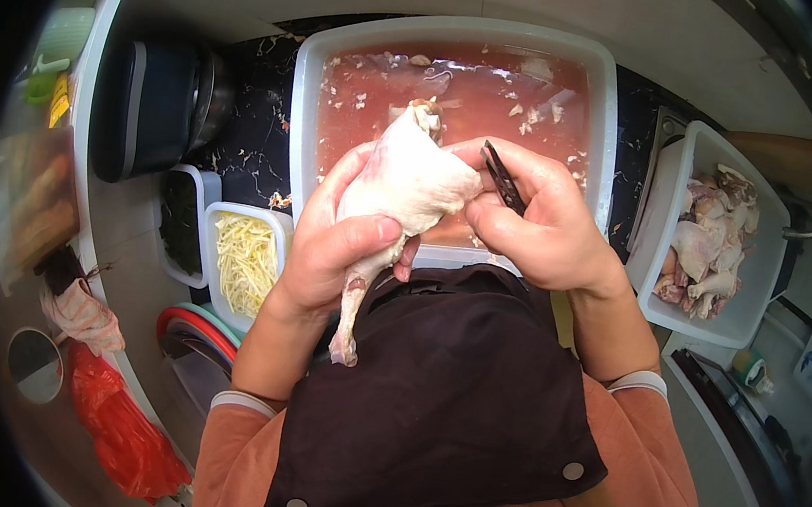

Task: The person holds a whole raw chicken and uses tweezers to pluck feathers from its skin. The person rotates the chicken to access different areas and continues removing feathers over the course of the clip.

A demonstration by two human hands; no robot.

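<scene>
A raw poultry leg (410, 170), pale and plucked, lies in my left hand (331, 235), with my thumb across its lower thigh. Its thin shank points down toward the dark apron, and the cut joint end faces away from me. Dark metal tweezers (504, 181) rest in my right hand (545, 212), tips pointing up and away from the meat. The thumb and forefinger of that hand meet the right edge of the leg's skin. Below both hands stands a white plastic tub (464, 28) of reddish water with pale scraps floating in it.
At right, a white bin (722, 321) holds several raw poultry pieces (708, 242) near a curved faucet (808, 223). On the left are a container of pale yellow shreds (244, 260), one of dark greens (181, 232) and a dark bin (148, 111). A red plastic bag (122, 424) hangs lower left.
</scene>
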